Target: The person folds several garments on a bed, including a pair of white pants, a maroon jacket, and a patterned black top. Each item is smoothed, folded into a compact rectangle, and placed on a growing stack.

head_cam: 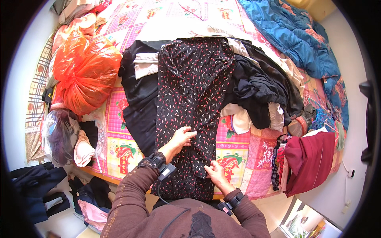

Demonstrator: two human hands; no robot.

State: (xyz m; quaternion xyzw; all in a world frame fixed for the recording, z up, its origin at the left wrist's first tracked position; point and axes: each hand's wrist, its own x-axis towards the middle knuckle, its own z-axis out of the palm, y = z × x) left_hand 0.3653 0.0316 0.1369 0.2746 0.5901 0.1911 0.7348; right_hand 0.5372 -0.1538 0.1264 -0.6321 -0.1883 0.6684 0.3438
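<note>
A long black garment (193,98) printed with small red and white flecks, apparently trousers, lies lengthwise before me with its near end at the bed's edge. Over its lower half is my left hand (181,139), fingers apart and holding nothing; whether it touches the cloth is hard to tell. Lower down, my right hand (218,175) pinches the garment's right edge between thumb and fingers. Beneath the garment and to its left spreads plain black cloth (138,98), with a folded white piece (146,66) on top. Crumpled black clothes (256,89) lie to its right.
A tied orange plastic bag (86,71) and a clear bag (59,136) sit at left. Folded maroon cloth (311,162) and blue hangers (323,120) lie at right. A blue quilt (294,38) covers the far right of the bed (122,139). Clothes (92,205) lie below left.
</note>
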